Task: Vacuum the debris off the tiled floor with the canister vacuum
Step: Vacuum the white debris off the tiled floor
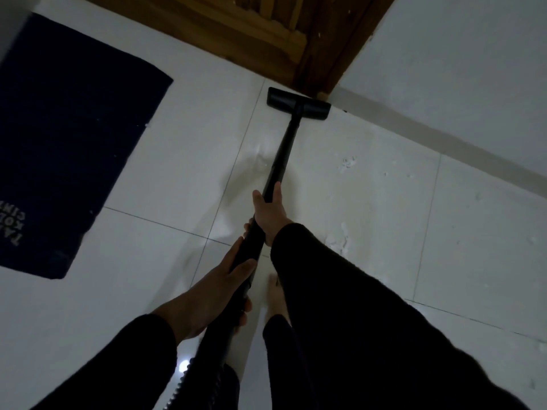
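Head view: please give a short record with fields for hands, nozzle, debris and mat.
left hand: grips lower wand
right hand: grips wand higher up
nozzle: on floor, at door corner
debris: white flecks on tiles right of wand
mat: dark, on the left, apart from nozzle

The only lettering is on the dark blue mat (68,137) at the left: pale capitals at its left edge, turned sideways and cut off by the frame. Fragments like "TA", "KO" and "CIN" show; no whole word reads.
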A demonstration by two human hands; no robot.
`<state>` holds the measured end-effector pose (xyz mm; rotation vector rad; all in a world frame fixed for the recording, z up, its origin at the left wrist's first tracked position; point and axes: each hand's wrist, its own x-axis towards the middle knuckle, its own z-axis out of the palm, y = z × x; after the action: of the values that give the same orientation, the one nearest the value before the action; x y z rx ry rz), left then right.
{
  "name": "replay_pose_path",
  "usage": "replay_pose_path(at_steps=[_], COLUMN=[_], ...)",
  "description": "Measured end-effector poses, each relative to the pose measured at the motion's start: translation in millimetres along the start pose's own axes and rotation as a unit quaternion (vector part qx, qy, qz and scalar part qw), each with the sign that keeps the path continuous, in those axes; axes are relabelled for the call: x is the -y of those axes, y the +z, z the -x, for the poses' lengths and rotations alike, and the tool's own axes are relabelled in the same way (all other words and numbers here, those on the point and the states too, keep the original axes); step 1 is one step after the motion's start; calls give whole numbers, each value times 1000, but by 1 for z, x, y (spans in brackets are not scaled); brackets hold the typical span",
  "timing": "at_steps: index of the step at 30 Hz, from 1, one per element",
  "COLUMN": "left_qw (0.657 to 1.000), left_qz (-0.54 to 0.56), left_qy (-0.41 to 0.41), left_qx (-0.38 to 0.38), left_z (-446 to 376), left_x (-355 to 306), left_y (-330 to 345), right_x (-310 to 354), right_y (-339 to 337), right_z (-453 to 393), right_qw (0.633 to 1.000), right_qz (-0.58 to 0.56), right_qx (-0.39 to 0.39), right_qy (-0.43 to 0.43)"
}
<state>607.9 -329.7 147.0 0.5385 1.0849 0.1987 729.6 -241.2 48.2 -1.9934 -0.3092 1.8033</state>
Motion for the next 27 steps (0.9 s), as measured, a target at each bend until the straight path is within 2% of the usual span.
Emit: replay_pose_path(at_steps=[11, 15, 18, 22, 27], left_qw=[1000, 996, 993, 997, 998], left_qz=[-19, -89, -111, -69, -29], left_qy=[-13, -7, -29, -27, 3], left_qx=[0, 1, -13, -19, -58], left_z=[-10, -16, -28, -39, -39], left_x=[-53, -66, -70, -59, -40], left_y=[56, 77, 88, 110, 142], right_x=[37, 39, 32, 15, 1], right_y=[-54, -88, -117, -145, -159], right_z=[9, 10, 9, 15, 17], right_qw=[1000, 1000, 996, 974, 973], right_qz=[12, -7, -80, -223, -227], right_qx=[-14, -29, -25, 9, 2], right_qy=[11, -3, -29, -26, -26])
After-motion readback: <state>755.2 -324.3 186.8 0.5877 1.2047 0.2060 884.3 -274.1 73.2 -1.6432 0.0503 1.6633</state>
